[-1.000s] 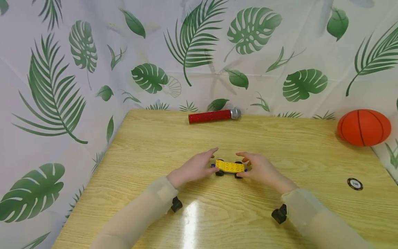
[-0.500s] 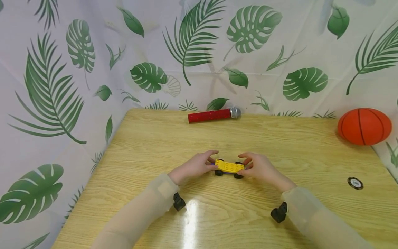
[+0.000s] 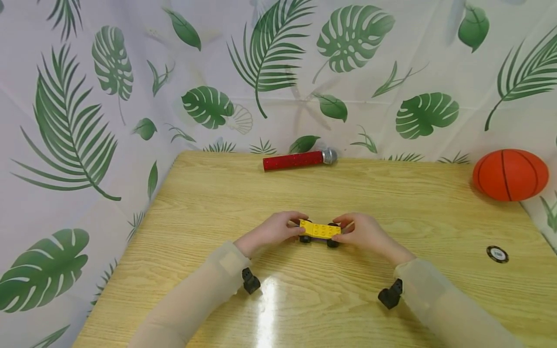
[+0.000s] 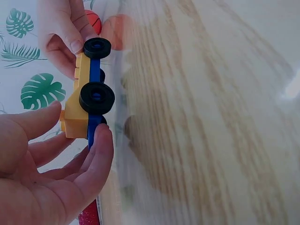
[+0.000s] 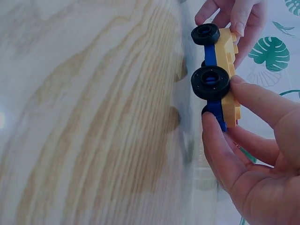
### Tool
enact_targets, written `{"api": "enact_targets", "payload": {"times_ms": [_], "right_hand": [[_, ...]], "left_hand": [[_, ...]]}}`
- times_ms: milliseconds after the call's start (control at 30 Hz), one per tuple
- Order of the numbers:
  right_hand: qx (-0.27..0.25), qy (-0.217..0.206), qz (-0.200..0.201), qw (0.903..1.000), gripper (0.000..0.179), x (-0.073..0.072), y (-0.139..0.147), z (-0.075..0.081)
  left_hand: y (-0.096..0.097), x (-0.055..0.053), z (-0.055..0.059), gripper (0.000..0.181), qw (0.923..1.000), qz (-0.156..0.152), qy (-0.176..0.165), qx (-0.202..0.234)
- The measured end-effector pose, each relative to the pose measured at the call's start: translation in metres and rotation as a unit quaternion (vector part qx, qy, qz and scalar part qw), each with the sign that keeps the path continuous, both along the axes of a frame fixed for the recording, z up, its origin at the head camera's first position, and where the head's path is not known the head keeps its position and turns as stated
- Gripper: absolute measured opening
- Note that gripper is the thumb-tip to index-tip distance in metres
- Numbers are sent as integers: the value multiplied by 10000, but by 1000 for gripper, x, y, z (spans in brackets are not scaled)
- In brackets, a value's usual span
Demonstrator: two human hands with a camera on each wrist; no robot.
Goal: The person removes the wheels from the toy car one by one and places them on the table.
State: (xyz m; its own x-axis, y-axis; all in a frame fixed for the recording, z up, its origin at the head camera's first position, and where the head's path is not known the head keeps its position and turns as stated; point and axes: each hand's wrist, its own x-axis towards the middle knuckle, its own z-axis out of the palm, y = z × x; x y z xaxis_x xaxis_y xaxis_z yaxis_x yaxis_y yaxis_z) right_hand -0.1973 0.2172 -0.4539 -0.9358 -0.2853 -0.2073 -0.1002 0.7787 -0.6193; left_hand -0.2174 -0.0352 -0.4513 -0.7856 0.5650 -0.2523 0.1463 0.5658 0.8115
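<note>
A toy car point(image 3: 321, 230) with a studded yellow brick top, blue base and black wheels is held level between both hands, a little above the table point(image 3: 209, 193). My left hand point(image 3: 276, 231) grips its left end, with the thumb at the yellow body and a fingertip under the blue base. At the opposite end my right hand point(image 3: 365, 234) pinches it between thumb and fingers. In the right wrist view a gap shows between the black wheel point(image 5: 210, 82) and the wooden surface.
Behind the hands lies a red microphone point(image 3: 293, 161) with a silver head, along the back edge. An orange basketball-patterned ball point(image 3: 510, 175) sits at the back right. A black-and-white round chip point(image 3: 497, 254) lies on the right. Leaf-print cloth point(image 3: 370, 111) hangs behind the table.
Both hands have closed in on the car's ends and taken hold of it. The car has risen slightly and moved a touch to the left.
</note>
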Motion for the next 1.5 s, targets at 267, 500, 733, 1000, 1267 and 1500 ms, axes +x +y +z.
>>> {"api": "enact_targets", "payload": {"times_ms": [267, 500, 733, 1000, 1267, 1500], "right_hand": [[-163, 24, -144, 9998, 50, 3, -2, 13], [-331, 12, -168, 9993, 47, 6, -3, 21], [-510, 77, -201, 9985, 44, 7, -3, 25], [-655, -67, -248, 9975, 44, 5, -3, 25], [-749, 68, -180, 9970, 43, 6, -4, 28], [-806, 228, -96, 9964, 44, 6, -3, 32]], "left_hand": [[-4, -2, 1, 56, 9999, 42, 57, 124], [-5, 0, 7, 53, 9997, 92, 0, 205], [-5, 1, 9, 50, 9997, 113, 97, 188], [-4, 3, 11, 48, 9996, 86, 145, 212], [-1, 5, 12, 39, 9977, -91, 671, -81], [-1, 5, 13, 37, 9970, 45, 759, -174]]}}
